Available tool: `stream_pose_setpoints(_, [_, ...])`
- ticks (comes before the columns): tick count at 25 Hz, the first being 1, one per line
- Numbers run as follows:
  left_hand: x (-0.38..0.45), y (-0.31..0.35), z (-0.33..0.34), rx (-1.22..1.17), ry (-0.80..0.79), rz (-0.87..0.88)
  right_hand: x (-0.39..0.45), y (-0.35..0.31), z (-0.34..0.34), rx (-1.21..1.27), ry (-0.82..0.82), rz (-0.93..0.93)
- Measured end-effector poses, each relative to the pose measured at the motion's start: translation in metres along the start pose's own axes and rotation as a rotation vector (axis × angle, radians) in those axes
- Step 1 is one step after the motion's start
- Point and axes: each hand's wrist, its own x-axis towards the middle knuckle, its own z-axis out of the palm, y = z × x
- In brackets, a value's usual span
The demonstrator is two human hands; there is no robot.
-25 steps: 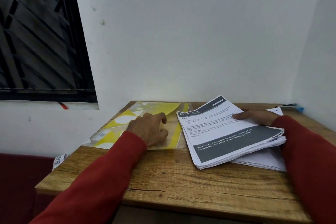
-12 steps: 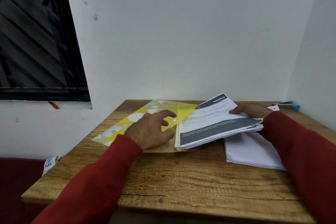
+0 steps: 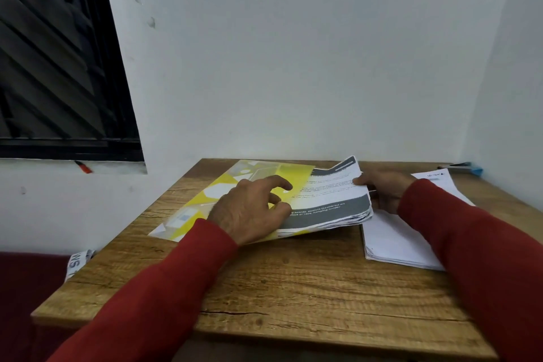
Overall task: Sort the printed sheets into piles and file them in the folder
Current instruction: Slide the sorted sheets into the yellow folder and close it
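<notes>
The stack of printed sheets (image 3: 329,200) is now sitting partly inside the yellow folder (image 3: 223,194), where 0.5 s ago it was only meeting the folder's open edge and 1 s ago it was lying apart, over the white pile; the translucent cover is lying over the stack's left part, tinting it yellow. The left hand (image 3: 252,209) is holding that cover up, fingers curled around its edge, thumb nearest the stack; the right hand (image 3: 382,191) is gripping the stack's right end, thumb on top, the other fingers hidden beneath. The stack's long axis is running across the wooden table (image 3: 293,288) from that grip toward the left hand, its free end pointing into the folder. Under the right sleeve, 1 white pile (image 3: 390,241) is lying flat; beyond it, by the wall, a blue object (image 3: 470,168) is resting.
</notes>
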Motion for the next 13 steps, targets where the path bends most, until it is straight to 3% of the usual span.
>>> stream_pose_setpoints(6, [-0.007,0.014,-0.001,0.083,0.005,0.051,0.009,0.009,0.023,-0.142,-0.038,-0.051])
stream_pose_setpoints(9, [-0.005,0.010,-0.006,-0.005,0.023,0.029,0.010,0.006,0.015,-0.137,0.021,-0.117])
stream_pose_setpoints(11, [0.011,-0.016,-0.013,-0.044,0.111,-0.076,0.013,0.006,0.010,-0.080,0.052,-0.111])
stream_pose_setpoints(13, [0.028,-0.053,-0.021,0.072,0.125,-0.279,0.008,0.008,0.011,-0.004,0.031,-0.051])
